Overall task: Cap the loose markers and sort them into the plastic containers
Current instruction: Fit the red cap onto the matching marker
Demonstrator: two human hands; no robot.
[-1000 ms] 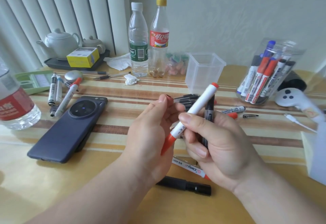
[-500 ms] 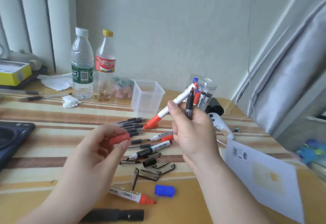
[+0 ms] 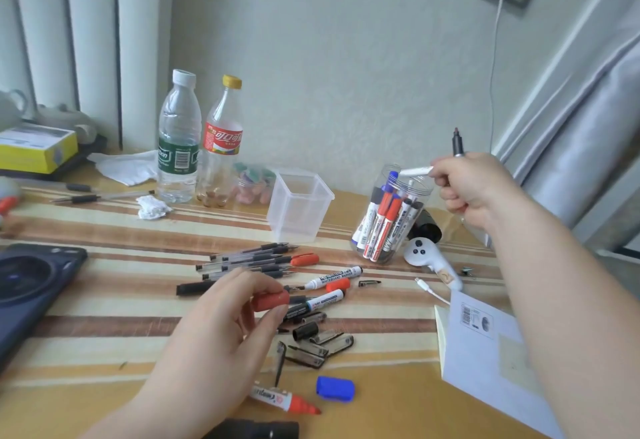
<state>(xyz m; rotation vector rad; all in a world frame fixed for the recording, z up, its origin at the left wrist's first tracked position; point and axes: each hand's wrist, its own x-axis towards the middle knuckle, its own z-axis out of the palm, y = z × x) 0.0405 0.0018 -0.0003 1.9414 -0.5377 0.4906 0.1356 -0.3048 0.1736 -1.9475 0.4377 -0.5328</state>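
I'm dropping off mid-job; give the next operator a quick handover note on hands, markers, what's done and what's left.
Left hand pinches a red cap above the table.
Right hand grips a white marker at the round jar mouth, plus a black marker pointing up, apparently uncapped.
Done: the round jar holds several capped markers; the square container is empty.
Left: two whiteboard markers, a red-capped marker, a blue cap and the pens lie loose.
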